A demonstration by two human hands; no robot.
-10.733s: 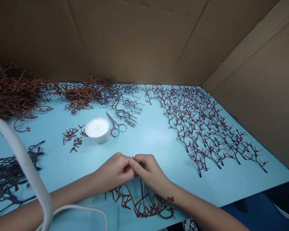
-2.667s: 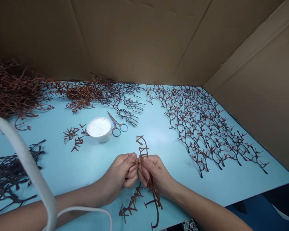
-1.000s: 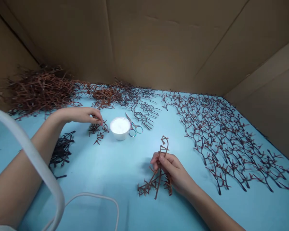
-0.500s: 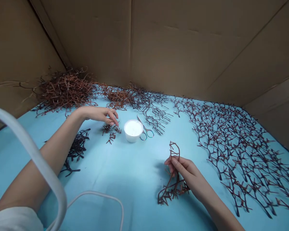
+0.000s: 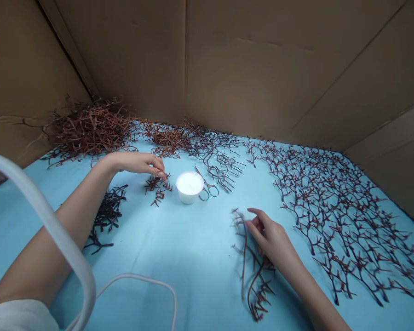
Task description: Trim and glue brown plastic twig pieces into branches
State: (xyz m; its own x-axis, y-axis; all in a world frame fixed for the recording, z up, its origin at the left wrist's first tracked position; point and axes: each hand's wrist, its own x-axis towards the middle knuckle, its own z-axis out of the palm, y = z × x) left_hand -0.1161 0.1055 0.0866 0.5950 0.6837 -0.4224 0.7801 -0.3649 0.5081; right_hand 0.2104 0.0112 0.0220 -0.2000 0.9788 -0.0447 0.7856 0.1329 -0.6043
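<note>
Brown branch [image 5: 250, 271] is lying flat on the blue table [image 5: 165, 257], nearer the viewer than the white cup [image 5: 189, 186] and to its right. Right hand [image 5: 271, 239] is hovering open just beside the branch's upper part, fingers [image 5: 255, 214] loosely spread, not grasping it. Left hand [image 5: 136, 163] is reaching in from the cup's left, fingertips [image 5: 162, 175] curling down onto small cut twigs [image 5: 157, 188]; can't tell if they're pinching one or only touching. Scissors [image 5: 207, 189] are lying just right of the cup. Further right of the cup, many dark branches [image 5: 341, 220] are spreading across the table in rows. Behind and left of the cup, a reddish twig heap [image 5: 89, 131] is piling up against the cardboard wall [image 5: 248, 69]. Dark twigs [image 5: 106, 216] are lying left of the cup. A thin white cable [image 5: 138, 279] is curving across the table nearer the viewer, and a thick white tube [image 5: 51, 230] is crossing the view at left.
</note>
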